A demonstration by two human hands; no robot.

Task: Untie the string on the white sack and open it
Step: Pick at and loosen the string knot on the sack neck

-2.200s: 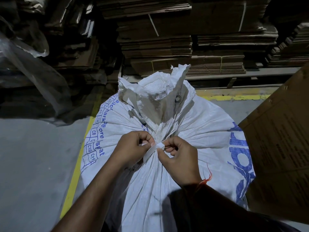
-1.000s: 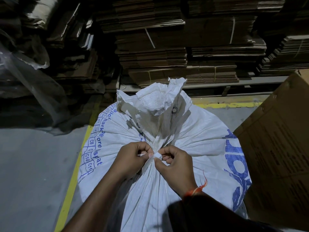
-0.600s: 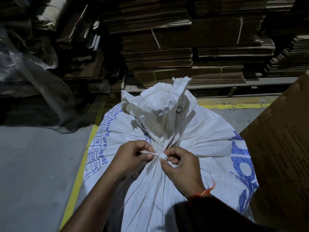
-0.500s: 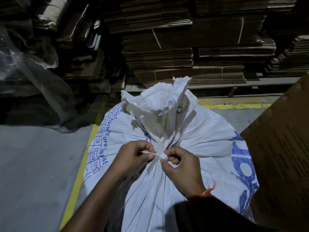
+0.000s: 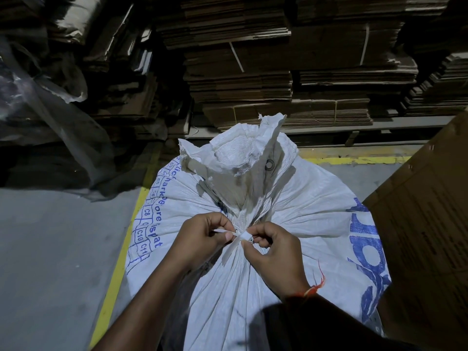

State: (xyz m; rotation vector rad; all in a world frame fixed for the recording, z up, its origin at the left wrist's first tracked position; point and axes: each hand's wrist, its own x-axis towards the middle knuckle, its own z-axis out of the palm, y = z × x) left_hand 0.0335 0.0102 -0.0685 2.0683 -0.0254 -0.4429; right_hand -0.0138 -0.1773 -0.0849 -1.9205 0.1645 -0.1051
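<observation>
A large white woven sack with blue print stands full in front of me, its neck gathered and its loose top flaring upward. A flat white string is tied around the neck, with one tail hanging down the sack's front. My left hand pinches one end of the string between thumb and fingers, left of the knot. My right hand pinches the knot itself from the right. The two hands almost touch.
Stacks of flattened cardboard fill the shelves behind the sack. A big brown carton stands close at the right. Crumpled clear plastic sheeting lies at the left. A yellow floor line runs along the sack's left side on grey concrete.
Both hands have stayed at the knot, working it with small finger movements. The left hand now draws a short end of string out to the left. The sack remains tied.
</observation>
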